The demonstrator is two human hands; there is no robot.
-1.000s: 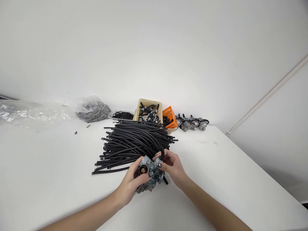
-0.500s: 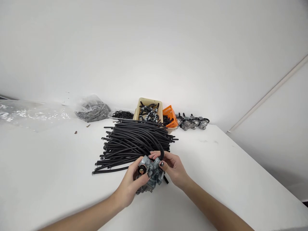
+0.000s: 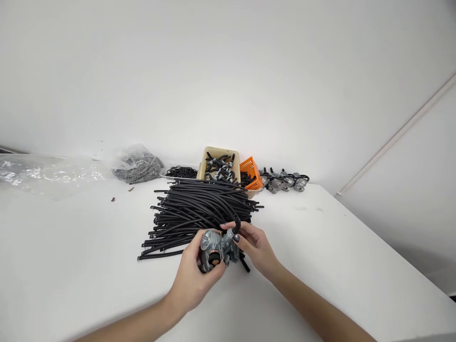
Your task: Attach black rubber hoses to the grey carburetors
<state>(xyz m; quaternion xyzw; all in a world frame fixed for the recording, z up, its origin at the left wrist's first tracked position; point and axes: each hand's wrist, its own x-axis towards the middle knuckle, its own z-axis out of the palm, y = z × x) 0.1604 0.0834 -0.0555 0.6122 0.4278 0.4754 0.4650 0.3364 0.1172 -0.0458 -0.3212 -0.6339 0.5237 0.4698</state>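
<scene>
My left hand (image 3: pixel 195 278) is wrapped around a grey metal carburetor (image 3: pixel 215 248), which it holds just in front of the hose pile. My right hand (image 3: pixel 254 247) grips a curved black rubber hose (image 3: pixel 237 224) where it meets a fitting on top of the carburetor. Below that, a heap of cut black rubber hoses (image 3: pixel 194 213) lies on the white table (image 3: pixel 320 247), with its near edge partly hidden behind my hands and the carburetor.
Along the back stand a beige tub (image 3: pixel 218 156) of hose-fitted metal parts, an orange basket (image 3: pixel 251 171), and a row of carburetors (image 3: pixel 283 181). A clear tray of black rings (image 3: pixel 180 172) and a plastic bag of grey parts (image 3: pixel 135 165) sit to the left.
My left hand has turned the carburetor and raised it slightly, bringing its round end lower and a grey body face into view. My right hand stays on the hose.
</scene>
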